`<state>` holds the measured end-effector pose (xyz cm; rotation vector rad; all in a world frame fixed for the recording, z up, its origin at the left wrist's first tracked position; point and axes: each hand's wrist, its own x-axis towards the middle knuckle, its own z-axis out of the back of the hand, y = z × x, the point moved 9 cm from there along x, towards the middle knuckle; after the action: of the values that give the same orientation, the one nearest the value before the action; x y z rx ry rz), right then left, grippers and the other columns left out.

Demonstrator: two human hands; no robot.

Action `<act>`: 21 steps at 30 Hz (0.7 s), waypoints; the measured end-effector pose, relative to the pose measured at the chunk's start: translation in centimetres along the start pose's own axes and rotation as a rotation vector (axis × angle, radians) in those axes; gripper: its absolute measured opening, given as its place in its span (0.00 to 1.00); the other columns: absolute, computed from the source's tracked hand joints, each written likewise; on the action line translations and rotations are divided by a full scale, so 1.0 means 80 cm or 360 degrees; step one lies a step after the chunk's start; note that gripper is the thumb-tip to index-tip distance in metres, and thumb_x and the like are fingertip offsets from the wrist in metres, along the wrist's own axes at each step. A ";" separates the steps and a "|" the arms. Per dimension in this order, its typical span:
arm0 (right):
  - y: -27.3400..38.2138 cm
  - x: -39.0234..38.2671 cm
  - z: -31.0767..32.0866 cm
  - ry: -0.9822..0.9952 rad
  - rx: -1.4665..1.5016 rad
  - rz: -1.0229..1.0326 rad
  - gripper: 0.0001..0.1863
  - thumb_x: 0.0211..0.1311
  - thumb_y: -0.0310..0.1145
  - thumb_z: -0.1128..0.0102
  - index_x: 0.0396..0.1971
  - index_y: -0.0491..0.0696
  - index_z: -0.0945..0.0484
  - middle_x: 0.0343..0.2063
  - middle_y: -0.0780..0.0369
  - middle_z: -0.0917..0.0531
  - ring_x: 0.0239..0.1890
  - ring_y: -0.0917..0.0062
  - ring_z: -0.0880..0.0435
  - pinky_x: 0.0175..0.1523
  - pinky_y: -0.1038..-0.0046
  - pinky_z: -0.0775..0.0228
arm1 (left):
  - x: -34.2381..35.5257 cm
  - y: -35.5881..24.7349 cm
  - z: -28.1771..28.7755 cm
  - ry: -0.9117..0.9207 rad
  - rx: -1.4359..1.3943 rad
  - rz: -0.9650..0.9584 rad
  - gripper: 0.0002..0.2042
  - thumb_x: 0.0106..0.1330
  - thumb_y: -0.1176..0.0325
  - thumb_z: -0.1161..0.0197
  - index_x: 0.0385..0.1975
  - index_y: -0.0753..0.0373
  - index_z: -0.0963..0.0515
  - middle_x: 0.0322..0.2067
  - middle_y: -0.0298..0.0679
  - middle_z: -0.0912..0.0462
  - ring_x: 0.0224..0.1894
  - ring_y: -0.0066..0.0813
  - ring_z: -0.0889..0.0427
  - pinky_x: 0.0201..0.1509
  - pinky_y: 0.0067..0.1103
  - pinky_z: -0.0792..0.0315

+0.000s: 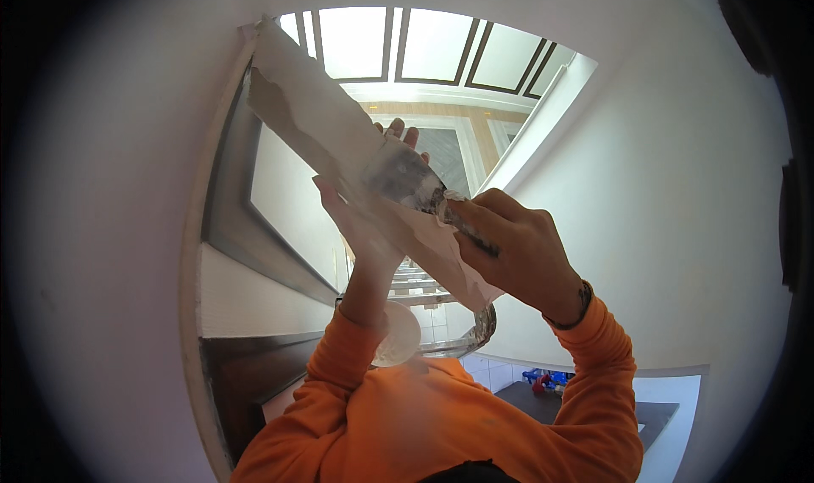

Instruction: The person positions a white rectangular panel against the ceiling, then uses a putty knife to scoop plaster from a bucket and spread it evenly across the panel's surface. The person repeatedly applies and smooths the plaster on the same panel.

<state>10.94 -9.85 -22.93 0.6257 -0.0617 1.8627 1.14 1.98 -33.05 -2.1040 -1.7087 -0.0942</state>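
A long, pale, ragged-edged strip (309, 93), which looks like paper, runs slantwise from the wall corner at upper left down toward my right forearm. My right hand (521, 245) is closed around the dark handle of a putty knife (405, 178). The wide metal blade lies flat against the strip's face, with whitish paste smeared near the handle. Behind the strip, my left hand (360, 224) backs it up. Its thumb stands out past one edge and its spread fingertips show beyond the other; the palm is mostly hidden.
Smooth white walls (678, 195) rise on both sides. A dark-framed panel (246, 203) stands at left. Below me are a ladder's metal rungs and curved rail (485, 326), and a round whitish object (398, 335). Blue and red items (547, 381) lie on a dark surface (526, 402).
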 end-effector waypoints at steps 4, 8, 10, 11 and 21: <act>-0.006 -0.017 -0.009 0.0001 -0.0032 0.0016 0.18 0.59 0.32 0.31 0.50 0.51 0.17 0.34 0.63 0.17 0.23 0.69 0.15 0.27 0.68 0.22 | 0.005 -0.005 0.003 -0.0041 0.0040 -0.0048 0.47 0.69 0.25 0.67 0.77 0.57 0.48 0.75 0.50 0.45 0.79 0.50 0.49 0.82 0.47 0.51; -0.014 -0.032 -0.011 -0.0003 -0.0026 -0.0002 0.18 0.58 0.32 0.31 0.50 0.51 0.17 0.34 0.63 0.17 0.23 0.70 0.15 0.27 0.69 0.22 | 0.010 -0.008 0.003 -0.0009 0.0040 -0.0075 0.46 0.70 0.26 0.69 0.77 0.57 0.49 0.76 0.49 0.46 0.79 0.50 0.51 0.83 0.47 0.54; -0.019 -0.039 -0.013 0.0002 -0.0037 -0.0026 0.18 0.57 0.31 0.31 0.50 0.52 0.17 0.34 0.64 0.17 0.23 0.71 0.15 0.27 0.69 0.22 | 0.012 -0.012 0.003 -0.0013 0.0079 -0.0101 0.45 0.71 0.27 0.69 0.77 0.57 0.49 0.76 0.49 0.46 0.80 0.50 0.51 0.83 0.46 0.56; -0.020 -0.044 -0.014 0.0006 -0.0049 -0.0044 0.18 0.57 0.31 0.31 0.50 0.52 0.17 0.34 0.64 0.17 0.23 0.71 0.15 0.27 0.69 0.22 | 0.014 -0.013 0.003 -0.0014 0.0082 -0.0107 0.45 0.71 0.27 0.70 0.77 0.57 0.49 0.76 0.49 0.46 0.80 0.50 0.52 0.83 0.46 0.56; -0.042 -0.072 0.003 0.0041 -0.0067 -0.0161 0.19 0.55 0.31 0.30 0.49 0.55 0.16 0.33 0.66 0.17 0.23 0.72 0.15 0.27 0.70 0.22 | 0.049 -0.034 -0.003 0.0450 -0.0426 -0.0123 0.41 0.74 0.30 0.68 0.77 0.54 0.49 0.75 0.49 0.45 0.79 0.51 0.50 0.84 0.44 0.59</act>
<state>15.45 -13.56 -26.15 0.5653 -0.0516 1.7671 -0.45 5.89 -30.82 -2.0843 -1.6785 -0.6443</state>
